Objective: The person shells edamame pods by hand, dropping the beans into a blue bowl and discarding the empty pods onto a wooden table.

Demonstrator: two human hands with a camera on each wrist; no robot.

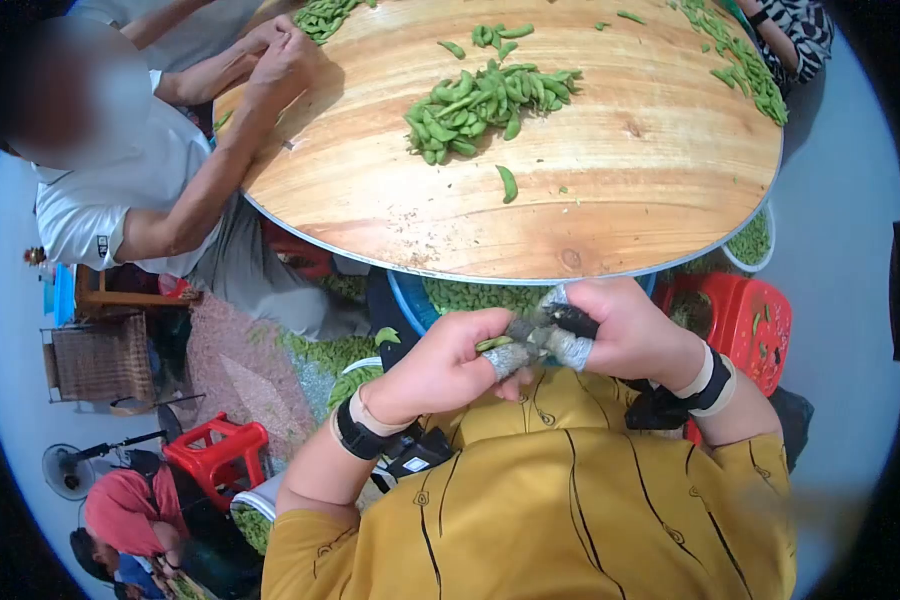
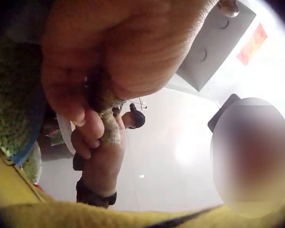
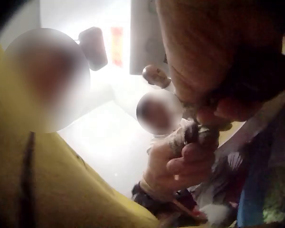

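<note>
A: From the head view, the left hand (image 1: 440, 365) and right hand (image 1: 620, 330), tips wrapped in grey tape, pinch a green edamame pod (image 1: 493, 343) between them, below the round wooden table (image 1: 610, 200).

B: Left wrist view?

A: Curled fingers (image 2: 85, 128), pod hidden.

B: Right wrist?

A: Both hands closed tight together. The pod might slip, I'd judge, beans dropping past the blue basin (image 1: 410, 300).

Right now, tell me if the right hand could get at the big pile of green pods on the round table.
Probably yes, once freed. The right hand and left hand together pinch a pod just below the table edge. The pile of pods lies mid-table, with only bare wood and one stray pod in between.
</note>
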